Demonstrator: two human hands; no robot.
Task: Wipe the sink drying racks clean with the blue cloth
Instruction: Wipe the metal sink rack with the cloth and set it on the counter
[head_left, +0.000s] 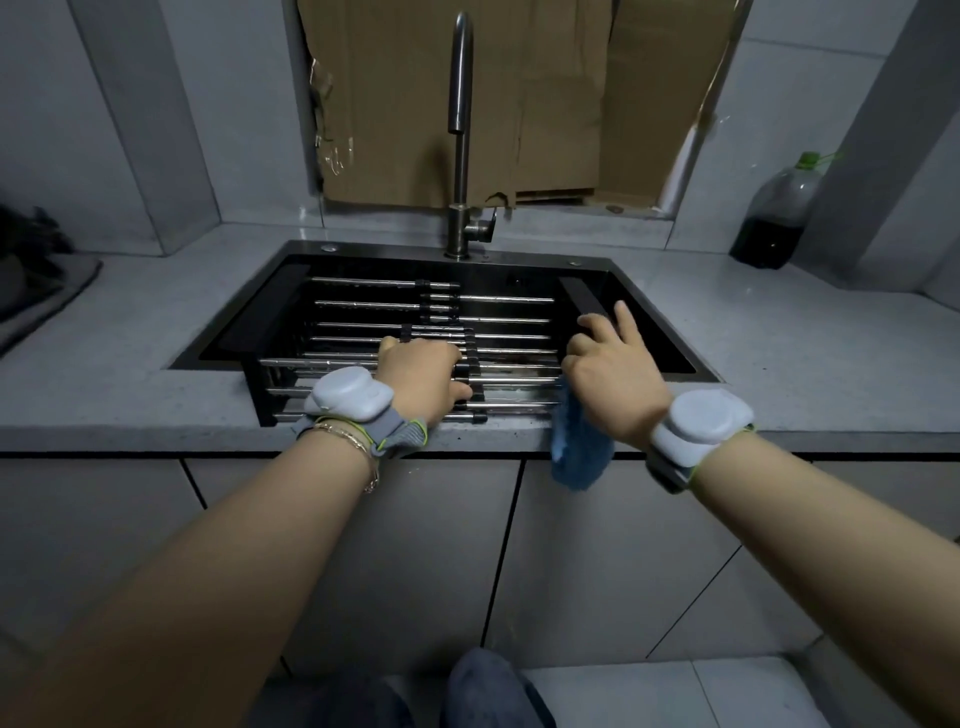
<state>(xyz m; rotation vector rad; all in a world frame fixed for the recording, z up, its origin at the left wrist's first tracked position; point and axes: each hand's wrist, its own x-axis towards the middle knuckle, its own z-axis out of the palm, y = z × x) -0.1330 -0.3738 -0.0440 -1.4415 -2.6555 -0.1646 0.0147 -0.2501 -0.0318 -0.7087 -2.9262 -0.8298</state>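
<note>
Two metal drying racks with black end bars span the dark sink (649, 291). The far rack (363, 304) lies across the sink's back half; the near rack (514, 387) sits at the front edge. My left hand (423, 376) grips the near rack, fingers curled over its rods around the middle. My right hand (610, 376) is at the rack's right end and holds the blue cloth (579, 449), which hangs below the palm over the counter's front edge. Its index finger points toward the far rack's black right end bar.
A tall faucet (460, 130) rises behind the sink. A plastic bottle with dark liquid (776, 218) stands on the counter at the back right. A dark grey cloth (36, 280) lies on the left counter. Cardboard covers the window behind. Cabinet doors are below.
</note>
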